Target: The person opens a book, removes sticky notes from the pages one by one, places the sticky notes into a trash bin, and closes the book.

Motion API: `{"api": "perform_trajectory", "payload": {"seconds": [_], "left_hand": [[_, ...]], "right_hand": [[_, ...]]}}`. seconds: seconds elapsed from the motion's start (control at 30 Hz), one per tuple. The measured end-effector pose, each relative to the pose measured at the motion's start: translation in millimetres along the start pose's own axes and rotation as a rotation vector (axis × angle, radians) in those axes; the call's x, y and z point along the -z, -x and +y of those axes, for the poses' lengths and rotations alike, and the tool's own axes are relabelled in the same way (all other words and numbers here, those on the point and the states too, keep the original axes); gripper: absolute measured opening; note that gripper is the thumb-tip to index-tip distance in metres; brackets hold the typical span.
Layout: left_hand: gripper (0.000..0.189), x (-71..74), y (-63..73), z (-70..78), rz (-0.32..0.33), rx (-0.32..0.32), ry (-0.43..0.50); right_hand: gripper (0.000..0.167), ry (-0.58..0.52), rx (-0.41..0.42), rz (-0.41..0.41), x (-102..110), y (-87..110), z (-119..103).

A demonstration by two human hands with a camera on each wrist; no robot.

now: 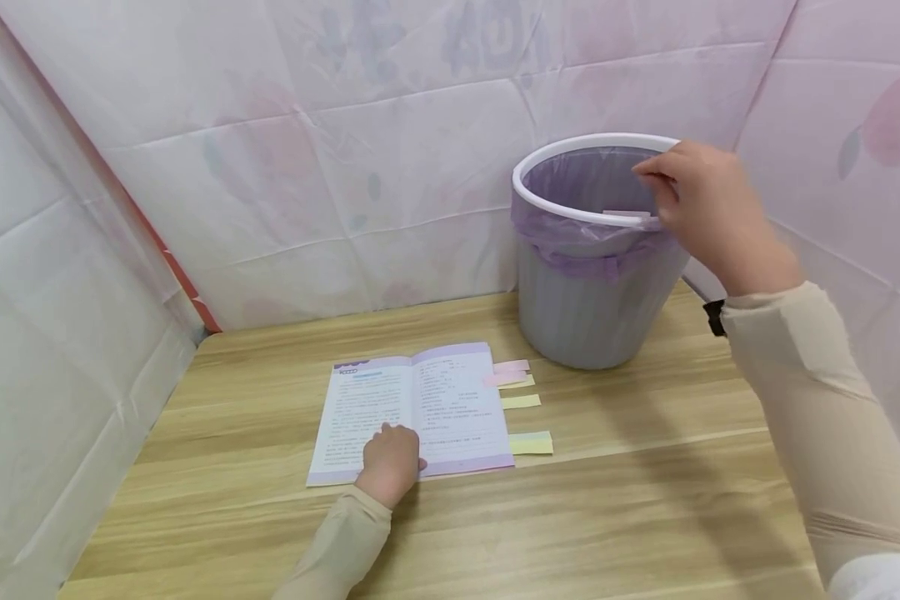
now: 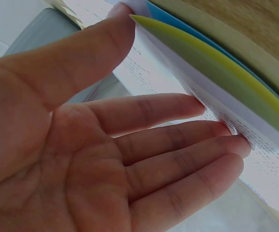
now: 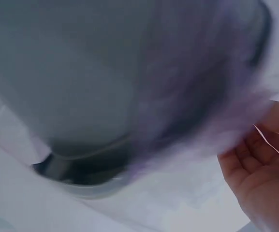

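An open book (image 1: 450, 417) lies on the wooden table, its pages printed with small text. My left hand (image 1: 392, 458) rests near the lower middle of the book. In the left wrist view its straight fingers (image 2: 178, 137) touch a printed page (image 2: 151, 72) and its thumb reaches the page edge. At the right, my right hand (image 1: 708, 196) hangs over the rim of a grey bin (image 1: 592, 300), fingers bent, thumb apart from the index finger. A pink paper strip (image 1: 626, 214) shows just inside the rim, below the fingertips. The bin is blurred in the right wrist view.
Pink, yellow and green tabs (image 1: 521, 402) stick out from the book's right edge. A purple bag (image 1: 570, 250) lines the bin and folds over its white rim. Printed cloth (image 1: 420, 167) stands behind the table and along both sides.
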State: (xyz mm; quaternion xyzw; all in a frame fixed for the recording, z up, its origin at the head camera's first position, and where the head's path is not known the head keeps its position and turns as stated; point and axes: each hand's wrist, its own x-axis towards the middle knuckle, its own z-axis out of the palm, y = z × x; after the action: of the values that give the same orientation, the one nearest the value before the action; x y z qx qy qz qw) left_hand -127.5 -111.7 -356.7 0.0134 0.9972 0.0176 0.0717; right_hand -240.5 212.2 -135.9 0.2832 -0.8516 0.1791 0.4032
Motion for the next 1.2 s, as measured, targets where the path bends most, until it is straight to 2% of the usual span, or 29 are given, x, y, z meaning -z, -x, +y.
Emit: {"api": "perform_trajectory", "payload": {"seconds": [0.1,0.17,0.27,0.33,0.47,0.67,0.77,0.83,0.9,1.07,1.2], "left_hand": [[0.038,0.2,0.5,-0.3,0.01,0.0,0.009],[0.038,-0.3,0.7,-0.9,0.015,-0.001,0.014],[0.037,-0.3,0.6,-2.2,0.019,-0.005,0.013],[0.036,-0.3,0.0,-3.2,0.018,-0.004,0.011],[0.036,0.7,-1.5,-4.6,0.005,0.001,0.009],[0.036,-0.5,-2.6,-5.4,0.0,0.003,0.017],[0.035,-1.3,-2.2,-5.7,0.007,0.001,0.025],[0.035,-1.5,-2.0,-5.7,0.009,-0.002,0.03],[0.035,-1.7,-1.9,-5.5,0.007,-0.004,0.028],[0.036,0.2,-1.9,-4.1,-0.004,0.003,0.021],[0.036,0.1,-2.6,-4.6,0.001,0.007,0.018]], "right_hand": [[0.013,-0.056,0.136,0.067,0.8,10.2,-30.0],[0.015,-0.131,0.227,0.092,-3.8,18.8,-52.1],[0.023,-0.243,0.32,0.041,-20.0,34.8,-77.2],[0.025,-0.3,0.36,-0.009,-39.4,45.7,-84.0],[0.019,-0.358,0.307,-0.197,-90.4,66.1,-79.6],[0.007,-0.388,0.045,-0.616,-159.8,96.1,-60.0],[0.01,-0.383,-0.054,-0.759,-184.6,106.7,-50.9],[0.013,-0.373,-0.08,-0.812,-196.6,111.5,-46.6],[0.013,-0.353,-0.057,-0.829,-205.3,114.8,-44.1],[0.013,-0.309,0.004,-0.833,-215.6,118.0,-44.1],[0.018,-0.268,0.007,-0.818,-216.9,117.7,-48.7]]}}
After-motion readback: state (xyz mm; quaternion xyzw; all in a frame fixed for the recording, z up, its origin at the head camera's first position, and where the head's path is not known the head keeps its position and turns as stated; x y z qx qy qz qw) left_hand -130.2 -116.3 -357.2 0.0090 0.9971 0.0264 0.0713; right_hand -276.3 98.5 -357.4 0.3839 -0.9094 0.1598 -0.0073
